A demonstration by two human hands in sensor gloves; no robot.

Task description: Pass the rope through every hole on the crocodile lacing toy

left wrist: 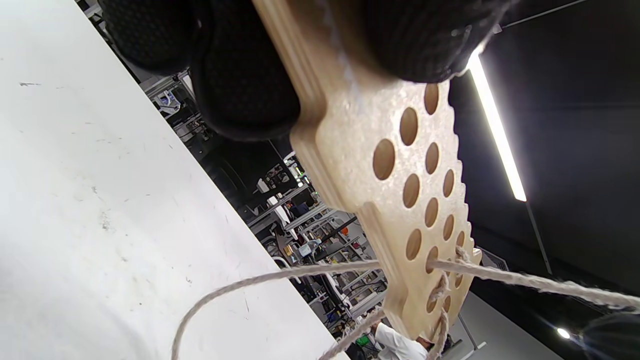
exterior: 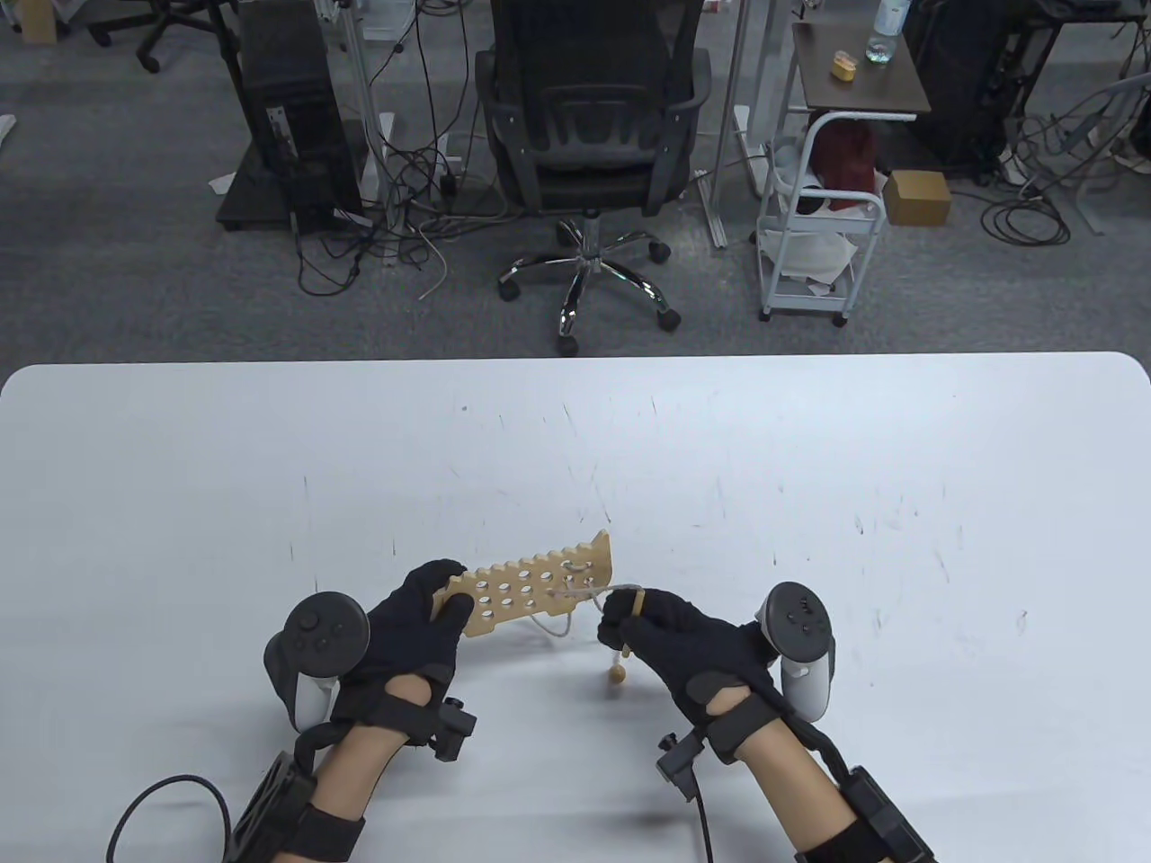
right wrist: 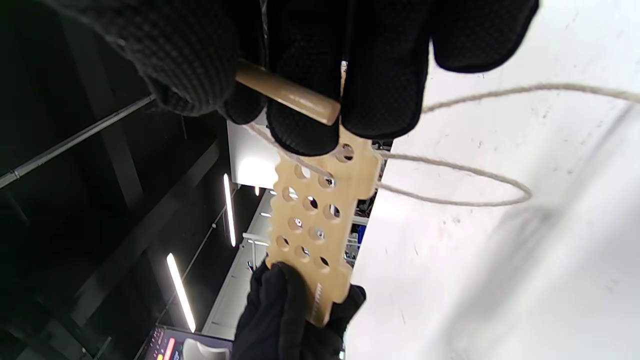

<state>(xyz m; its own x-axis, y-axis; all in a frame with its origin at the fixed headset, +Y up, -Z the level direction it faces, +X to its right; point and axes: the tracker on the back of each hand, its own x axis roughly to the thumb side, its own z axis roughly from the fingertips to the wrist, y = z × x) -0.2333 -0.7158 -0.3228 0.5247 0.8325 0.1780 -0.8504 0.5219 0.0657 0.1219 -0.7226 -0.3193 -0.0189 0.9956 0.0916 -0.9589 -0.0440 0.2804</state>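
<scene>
The wooden crocodile lacing board (exterior: 539, 584) with several round holes is held above the table. My left hand (exterior: 423, 620) grips its left end; the board fills the left wrist view (left wrist: 400, 190) and shows in the right wrist view (right wrist: 315, 215). A pale rope (exterior: 575, 595) runs through holes at the board's right end and loops below it (right wrist: 465, 200). My right hand (exterior: 643, 629) pinches the rope's wooden needle (exterior: 637, 600), also seen in the right wrist view (right wrist: 287, 92), just right of the board. A wooden bead (exterior: 617, 672) on the rope hangs by the table.
The white table (exterior: 809, 503) spreads around both hands. An office chair (exterior: 593, 135) and a small cart (exterior: 823, 207) stand on the floor beyond the table's far edge.
</scene>
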